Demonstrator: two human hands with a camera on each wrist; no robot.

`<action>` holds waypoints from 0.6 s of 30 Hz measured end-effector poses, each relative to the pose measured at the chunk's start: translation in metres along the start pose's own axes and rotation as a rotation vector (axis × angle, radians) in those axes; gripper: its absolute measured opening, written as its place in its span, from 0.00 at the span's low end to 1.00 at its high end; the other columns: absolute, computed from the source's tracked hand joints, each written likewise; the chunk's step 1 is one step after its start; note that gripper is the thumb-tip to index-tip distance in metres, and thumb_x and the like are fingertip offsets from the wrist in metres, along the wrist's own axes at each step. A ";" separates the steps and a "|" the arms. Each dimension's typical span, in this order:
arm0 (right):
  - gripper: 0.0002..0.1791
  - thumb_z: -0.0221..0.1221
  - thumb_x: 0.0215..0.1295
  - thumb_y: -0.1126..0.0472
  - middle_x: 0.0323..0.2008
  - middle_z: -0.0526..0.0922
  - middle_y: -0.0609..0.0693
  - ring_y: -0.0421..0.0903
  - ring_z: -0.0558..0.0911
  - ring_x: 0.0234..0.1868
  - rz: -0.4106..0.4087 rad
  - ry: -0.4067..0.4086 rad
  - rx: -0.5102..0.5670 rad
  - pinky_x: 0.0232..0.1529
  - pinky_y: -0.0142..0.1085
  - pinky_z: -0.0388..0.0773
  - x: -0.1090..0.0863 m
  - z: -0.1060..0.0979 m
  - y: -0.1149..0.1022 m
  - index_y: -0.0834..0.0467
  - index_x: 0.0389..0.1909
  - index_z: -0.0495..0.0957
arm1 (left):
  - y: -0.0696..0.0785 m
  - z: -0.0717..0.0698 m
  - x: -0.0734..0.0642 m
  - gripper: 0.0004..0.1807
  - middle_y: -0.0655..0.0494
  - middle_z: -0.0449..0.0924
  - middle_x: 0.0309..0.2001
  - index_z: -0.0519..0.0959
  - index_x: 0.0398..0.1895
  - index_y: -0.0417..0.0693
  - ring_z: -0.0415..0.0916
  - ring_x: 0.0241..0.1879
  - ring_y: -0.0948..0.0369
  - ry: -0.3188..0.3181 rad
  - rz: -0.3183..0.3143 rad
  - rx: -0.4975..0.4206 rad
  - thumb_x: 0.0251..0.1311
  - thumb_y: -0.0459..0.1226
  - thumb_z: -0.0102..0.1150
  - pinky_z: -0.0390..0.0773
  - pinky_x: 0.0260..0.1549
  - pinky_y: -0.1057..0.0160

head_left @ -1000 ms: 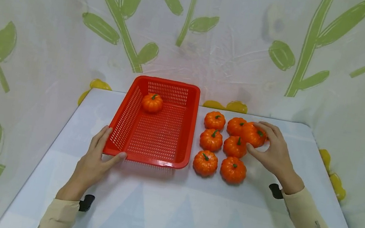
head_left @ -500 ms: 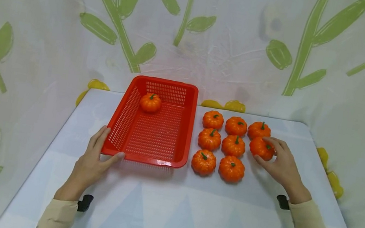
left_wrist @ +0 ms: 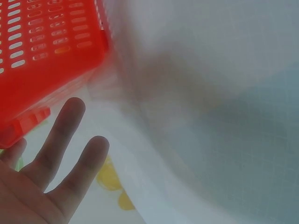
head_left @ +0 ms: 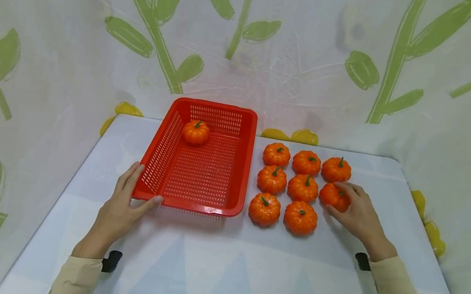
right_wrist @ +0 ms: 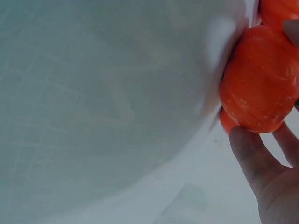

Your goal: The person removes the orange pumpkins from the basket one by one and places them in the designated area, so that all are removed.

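My right hand [head_left: 359, 211] grips a small orange pumpkin [head_left: 333, 197] between thumb and fingers, low over the table at the right end of the middle row. In the right wrist view this pumpkin [right_wrist: 261, 79] fills the space between thumb and fingertips. My left hand [head_left: 120, 211] rests at the near left corner of a red plastic basket [head_left: 193, 207], thumb along the front rim and fingers by the left side. The left wrist view shows the fingers [left_wrist: 58, 135] straight and spread beside the basket wall [left_wrist: 46, 51]. One pumpkin [head_left: 195, 132] lies inside, toward the back left.
Right of the basket, several more pumpkins [head_left: 303, 187] stand in close rows on the white table [head_left: 215, 277], stems mostly up. One pumpkin [head_left: 336, 169] sits just behind the held one. A flower-printed curtain [head_left: 302, 75] hangs behind the table and at its sides.
My right hand has brought the pumpkin from over the back row toward me and down to the right end of the middle row. The left hand and basket stay put.
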State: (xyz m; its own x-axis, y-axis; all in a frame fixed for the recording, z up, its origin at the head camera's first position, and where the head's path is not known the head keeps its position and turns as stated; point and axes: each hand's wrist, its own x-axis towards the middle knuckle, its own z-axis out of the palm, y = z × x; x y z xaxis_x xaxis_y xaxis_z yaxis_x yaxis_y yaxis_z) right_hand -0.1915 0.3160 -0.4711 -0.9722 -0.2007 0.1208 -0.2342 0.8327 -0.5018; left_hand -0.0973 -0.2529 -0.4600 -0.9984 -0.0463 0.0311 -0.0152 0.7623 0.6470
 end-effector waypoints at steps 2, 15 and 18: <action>0.36 0.73 0.60 0.56 0.66 0.65 0.70 0.71 0.65 0.63 -0.007 0.002 -0.008 0.61 0.70 0.63 0.000 0.002 0.000 0.61 0.67 0.70 | 0.000 0.001 -0.001 0.54 0.68 0.32 0.82 0.37 0.83 0.70 0.65 0.67 0.38 0.004 0.004 0.000 0.63 0.64 0.59 0.67 0.51 0.27; 0.37 0.73 0.59 0.57 0.66 0.65 0.70 0.72 0.65 0.62 -0.024 0.020 -0.031 0.60 0.70 0.65 -0.001 0.007 -0.001 0.61 0.67 0.69 | -0.001 0.000 -0.001 0.54 0.65 0.33 0.82 0.37 0.83 0.70 0.65 0.67 0.38 0.013 0.006 0.004 0.64 0.64 0.59 0.67 0.51 0.27; 0.38 0.72 0.60 0.56 0.67 0.64 0.70 0.72 0.65 0.63 -0.008 0.012 -0.059 0.60 0.70 0.65 0.000 0.007 -0.002 0.61 0.68 0.69 | 0.000 0.000 -0.001 0.54 0.65 0.34 0.82 0.37 0.83 0.71 0.65 0.67 0.38 0.015 0.007 0.000 0.63 0.64 0.59 0.67 0.50 0.27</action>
State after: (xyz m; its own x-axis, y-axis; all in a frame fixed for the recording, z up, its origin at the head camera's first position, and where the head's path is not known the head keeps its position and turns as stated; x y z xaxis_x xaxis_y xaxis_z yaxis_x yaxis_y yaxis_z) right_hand -0.1910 0.3107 -0.4764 -0.9702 -0.2017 0.1347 -0.2412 0.8600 -0.4497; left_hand -0.0965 -0.2528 -0.4604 -0.9976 -0.0505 0.0466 -0.0084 0.7623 0.6471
